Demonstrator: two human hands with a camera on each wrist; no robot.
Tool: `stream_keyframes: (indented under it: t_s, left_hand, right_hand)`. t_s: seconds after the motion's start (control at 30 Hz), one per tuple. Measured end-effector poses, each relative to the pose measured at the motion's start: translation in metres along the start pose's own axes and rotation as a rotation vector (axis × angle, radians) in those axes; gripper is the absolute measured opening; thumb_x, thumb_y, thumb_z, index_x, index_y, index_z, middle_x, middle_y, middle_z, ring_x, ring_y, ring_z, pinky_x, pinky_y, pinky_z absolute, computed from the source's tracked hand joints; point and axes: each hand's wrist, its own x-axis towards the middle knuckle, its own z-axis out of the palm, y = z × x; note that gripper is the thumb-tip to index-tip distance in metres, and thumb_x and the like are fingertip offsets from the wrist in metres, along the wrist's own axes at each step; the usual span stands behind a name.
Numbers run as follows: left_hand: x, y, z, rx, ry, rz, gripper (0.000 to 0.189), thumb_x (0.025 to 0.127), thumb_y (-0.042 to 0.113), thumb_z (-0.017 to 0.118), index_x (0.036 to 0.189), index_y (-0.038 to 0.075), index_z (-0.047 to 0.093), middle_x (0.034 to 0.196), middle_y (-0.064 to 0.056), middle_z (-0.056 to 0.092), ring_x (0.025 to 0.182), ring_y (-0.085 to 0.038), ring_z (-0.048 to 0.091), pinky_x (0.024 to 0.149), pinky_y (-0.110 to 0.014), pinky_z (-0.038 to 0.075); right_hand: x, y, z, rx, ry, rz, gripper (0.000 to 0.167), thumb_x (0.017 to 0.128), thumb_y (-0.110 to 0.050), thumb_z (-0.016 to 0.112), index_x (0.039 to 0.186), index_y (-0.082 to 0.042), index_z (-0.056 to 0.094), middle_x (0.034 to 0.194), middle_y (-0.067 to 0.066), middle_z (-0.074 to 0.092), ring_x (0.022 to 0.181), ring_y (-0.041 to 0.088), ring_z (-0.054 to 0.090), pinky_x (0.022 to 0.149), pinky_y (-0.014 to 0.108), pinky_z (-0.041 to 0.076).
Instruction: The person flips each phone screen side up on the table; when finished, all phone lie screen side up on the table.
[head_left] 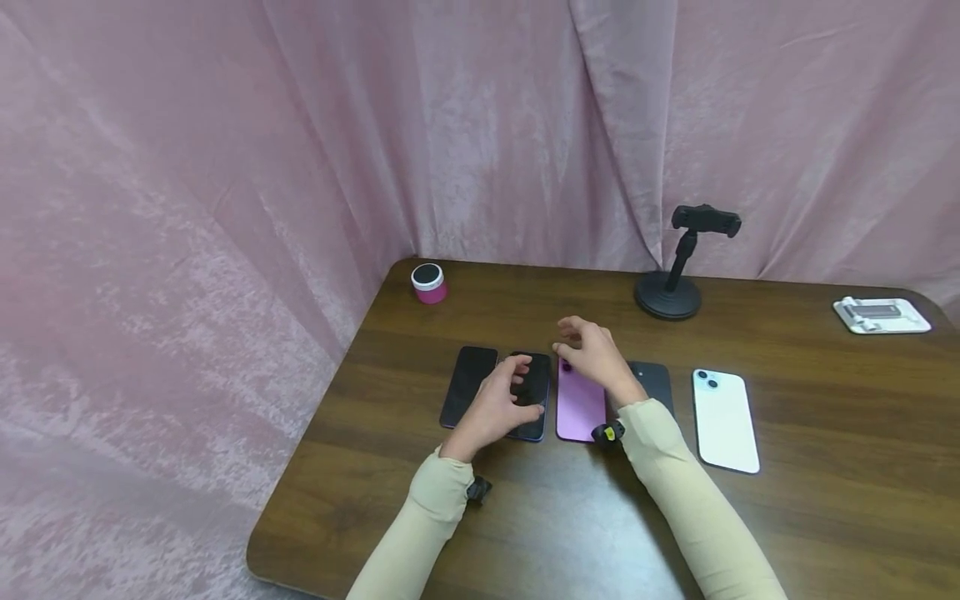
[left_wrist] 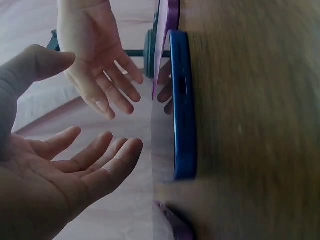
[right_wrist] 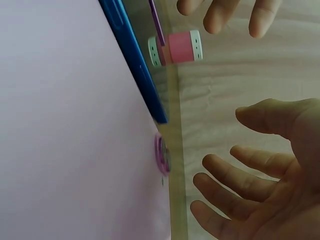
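Observation:
Several phones lie in a row on the wooden table. My left hand (head_left: 495,406) hovers over the black-screened phone with a blue edge (head_left: 536,385); in the left wrist view its loosely bent fingers stand apart from that blue edge (left_wrist: 184,110). Over the top end of the purple phone (head_left: 579,408), back side up, is my right hand (head_left: 597,357). The right wrist view shows its fingers spread, clear of the purple back (right_wrist: 75,150) and camera lens. Neither hand holds anything. Partly covered by the right arm is a dark phone (head_left: 654,383).
Left of the blue-edged phone lies another dark phone (head_left: 469,385); a white phone (head_left: 725,421) lies at the right. Behind stand a pink-and-white round speaker-like object (head_left: 431,287) and a black phone stand (head_left: 677,267). A folded white stand (head_left: 881,316) lies far right, before pink curtains.

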Motion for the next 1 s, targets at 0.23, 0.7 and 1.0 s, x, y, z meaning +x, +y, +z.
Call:
stream_keyframes:
  t_s: [0.23,0.7,1.0]
  left_hand:
    - [0.003,0.004,0.009,0.015,-0.031,0.019,0.075,0.081,0.005,0.08,0.145,0.0,0.042,0.139,-0.023,0.051,0.124,-0.038,0.052,0.098,-0.046,0.05]
    - [0.011,0.01,0.026,0.04,-0.105,0.027,0.08,0.079,0.004,0.08,0.147,0.001,0.039,0.141,-0.023,0.047,0.118,-0.039,0.056,0.09,-0.038,0.053]
    - [0.016,0.015,0.034,0.094,-0.149,-0.014,0.088,0.077,0.0,0.081,0.152,0.002,0.035,0.143,-0.02,0.046,0.114,-0.033,0.057,0.091,-0.035,0.051]
  right_hand:
    - [-0.005,0.005,-0.007,0.014,-0.001,0.029,0.042,0.097,-0.011,0.065,0.134,0.007,0.056,0.129,0.027,0.063,0.118,0.041,0.061,0.096,0.053,0.049]
    - [-0.014,0.02,-0.021,-0.055,-0.033,0.028,0.044,0.094,-0.008,0.067,0.133,0.009,0.056,0.125,0.029,0.063,0.115,0.043,0.061,0.096,0.056,0.048]
    - [-0.017,0.027,-0.031,-0.078,-0.137,0.025,0.046,0.092,0.0,0.065,0.135,0.01,0.054,0.126,0.029,0.062,0.116,0.044,0.059,0.096,0.056,0.048]
